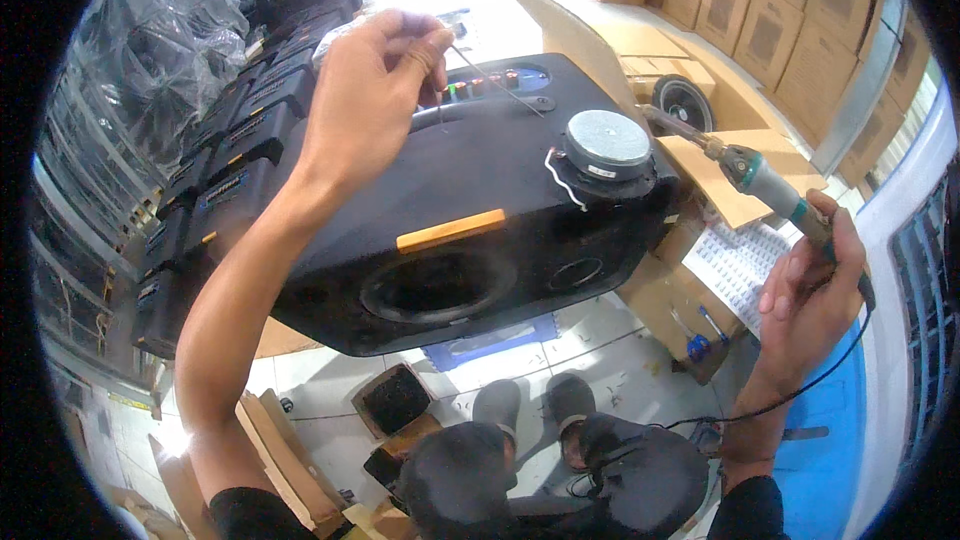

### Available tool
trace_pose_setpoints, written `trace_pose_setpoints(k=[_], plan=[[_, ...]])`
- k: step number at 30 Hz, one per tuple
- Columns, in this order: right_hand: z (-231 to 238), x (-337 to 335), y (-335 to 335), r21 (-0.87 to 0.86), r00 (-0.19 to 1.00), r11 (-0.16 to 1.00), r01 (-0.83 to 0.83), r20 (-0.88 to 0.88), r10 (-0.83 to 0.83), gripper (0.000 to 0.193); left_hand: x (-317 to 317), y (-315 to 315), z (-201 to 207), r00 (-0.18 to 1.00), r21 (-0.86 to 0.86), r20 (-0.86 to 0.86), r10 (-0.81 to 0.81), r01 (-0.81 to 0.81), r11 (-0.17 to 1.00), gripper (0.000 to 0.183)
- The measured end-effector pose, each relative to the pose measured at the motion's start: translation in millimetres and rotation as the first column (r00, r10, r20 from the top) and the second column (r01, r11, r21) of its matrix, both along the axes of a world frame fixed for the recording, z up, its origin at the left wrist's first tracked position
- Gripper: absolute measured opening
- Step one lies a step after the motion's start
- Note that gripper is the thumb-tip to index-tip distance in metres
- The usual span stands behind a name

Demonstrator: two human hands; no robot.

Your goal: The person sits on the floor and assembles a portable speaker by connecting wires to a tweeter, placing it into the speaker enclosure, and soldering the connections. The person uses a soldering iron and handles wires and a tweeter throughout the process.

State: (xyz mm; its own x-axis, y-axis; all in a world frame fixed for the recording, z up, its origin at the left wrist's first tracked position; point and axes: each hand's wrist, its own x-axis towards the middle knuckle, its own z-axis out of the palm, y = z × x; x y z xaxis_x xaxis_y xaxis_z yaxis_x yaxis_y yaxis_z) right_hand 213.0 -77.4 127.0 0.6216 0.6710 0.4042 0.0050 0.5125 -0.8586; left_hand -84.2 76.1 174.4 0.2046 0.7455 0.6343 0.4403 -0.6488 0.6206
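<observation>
My left hand [395, 65] is raised above a black speaker cabinet [340, 200], thumb and fingers pinched on a thin grey solder wire [503, 86]. One length of the wire slants down to the right, over the cabinet's top. In my right hand [815, 295], on the right, is a soldering iron [765, 183] with a grey and green handle, its tip pointing up and left. Between the hands a round speaker driver [608, 143] lies magnet up on the cabinet's corner, with a white wire [563, 180] hanging from it. The iron's tip is close to the driver's right side.
An orange strip [450, 230] lies on the cabinet's front edge. More black cabinets [240, 130] line the left. An open carton [740, 90] holds another driver [683, 103]; a printed sheet [738, 265] lies below. The iron's black cord [800, 390] runs past my right forearm. Cartons [770, 20] are stacked behind.
</observation>
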Motion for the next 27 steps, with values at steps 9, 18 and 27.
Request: trace_pose_setpoints(k=[9,18,27], plan=[[23.4,-51.3,-20.3,-0.172,0.958,0.976,0.136,0.273,-0.086,0.050,-14.5,18.7,-23.8,0.996,0.004,0.076,-0.042,0.041,0.999,0.027],[15.5,-68.8,-16.5,-0.144,0.867,0.967,0.213,0.484,-0.119,0.049,-13.8,22.8,-38.7,0.972,-0.031,0.175,-0.158,0.166,0.986,0.028],[7.6,-73.3,-10.9,-0.017,0.776,0.969,0.245,0.602,-0.185,0.047,-13.0,-1.1,-26.8,0.972,-0.117,0.150,-0.183,0.201,0.973,0.024]])
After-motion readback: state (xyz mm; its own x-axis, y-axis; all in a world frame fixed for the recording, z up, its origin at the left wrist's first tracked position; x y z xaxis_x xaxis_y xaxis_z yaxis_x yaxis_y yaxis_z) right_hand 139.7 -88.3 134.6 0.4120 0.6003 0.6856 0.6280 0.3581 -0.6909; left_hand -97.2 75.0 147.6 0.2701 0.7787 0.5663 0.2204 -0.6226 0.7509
